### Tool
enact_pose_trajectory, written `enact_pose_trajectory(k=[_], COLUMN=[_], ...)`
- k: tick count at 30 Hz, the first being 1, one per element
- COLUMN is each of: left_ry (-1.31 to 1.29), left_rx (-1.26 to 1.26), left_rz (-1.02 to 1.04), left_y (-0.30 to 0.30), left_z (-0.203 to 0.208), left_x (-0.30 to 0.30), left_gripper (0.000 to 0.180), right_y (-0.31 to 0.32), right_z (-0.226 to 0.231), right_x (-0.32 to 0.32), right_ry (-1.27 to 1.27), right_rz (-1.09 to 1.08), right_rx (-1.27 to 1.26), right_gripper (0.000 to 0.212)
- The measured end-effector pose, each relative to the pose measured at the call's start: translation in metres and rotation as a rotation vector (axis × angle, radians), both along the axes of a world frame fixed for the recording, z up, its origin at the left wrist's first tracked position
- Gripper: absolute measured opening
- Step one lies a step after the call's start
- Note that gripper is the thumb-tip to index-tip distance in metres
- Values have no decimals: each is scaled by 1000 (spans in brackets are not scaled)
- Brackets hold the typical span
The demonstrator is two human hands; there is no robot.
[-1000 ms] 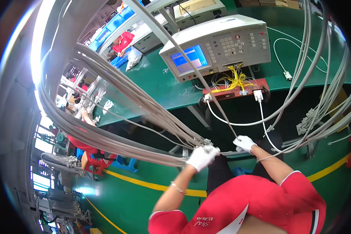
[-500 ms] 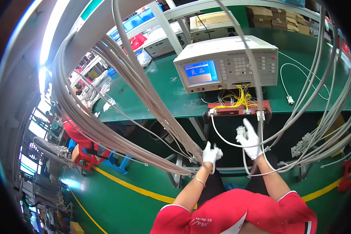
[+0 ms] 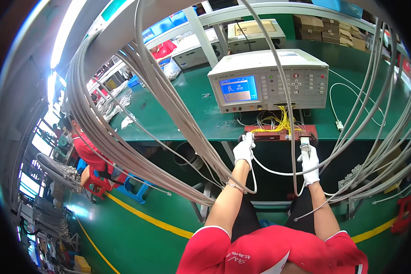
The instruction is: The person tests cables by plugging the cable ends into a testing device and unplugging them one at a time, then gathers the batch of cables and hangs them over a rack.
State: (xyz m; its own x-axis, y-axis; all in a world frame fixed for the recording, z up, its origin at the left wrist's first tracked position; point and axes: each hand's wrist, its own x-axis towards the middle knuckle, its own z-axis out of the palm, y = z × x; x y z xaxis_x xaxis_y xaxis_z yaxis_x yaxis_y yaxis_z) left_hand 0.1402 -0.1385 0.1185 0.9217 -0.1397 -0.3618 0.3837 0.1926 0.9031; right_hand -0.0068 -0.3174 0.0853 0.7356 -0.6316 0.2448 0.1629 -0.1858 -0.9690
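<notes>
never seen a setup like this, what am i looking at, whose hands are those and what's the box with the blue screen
No robot here: you are looking down from a wide fisheye camera on a person's head, so straight edges bend. The white-gloved left hand and right hand are that person's own.

The box is an electronic instrument with a screen and buttons, on a green bench. Yellow wires run between it and a red fixture at the bench edge. A pale plug on a cable also lies on the bench, at the right.

The right hand holds a pale connector at the fixture's right end. The left is at the other end; its fingers hide what they grip. Grey cable bundles hang at both sides.
</notes>
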Motion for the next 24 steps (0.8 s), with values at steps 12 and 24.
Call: enact_pose_trajectory(k=[12,24], left_ry=[-488,118], left_rx=[449,-326], left_rz=[57,-114], left_y=[14,23], left_z=[-42,-17], left_x=[-22,-4], left_gripper=[32,14], right_y=[32,15], right_z=[3,-3], right_x=[-44,-42], right_ry=[314,316], right_rz=[55,254], right_rx=[27,205], right_gripper=[23,30])
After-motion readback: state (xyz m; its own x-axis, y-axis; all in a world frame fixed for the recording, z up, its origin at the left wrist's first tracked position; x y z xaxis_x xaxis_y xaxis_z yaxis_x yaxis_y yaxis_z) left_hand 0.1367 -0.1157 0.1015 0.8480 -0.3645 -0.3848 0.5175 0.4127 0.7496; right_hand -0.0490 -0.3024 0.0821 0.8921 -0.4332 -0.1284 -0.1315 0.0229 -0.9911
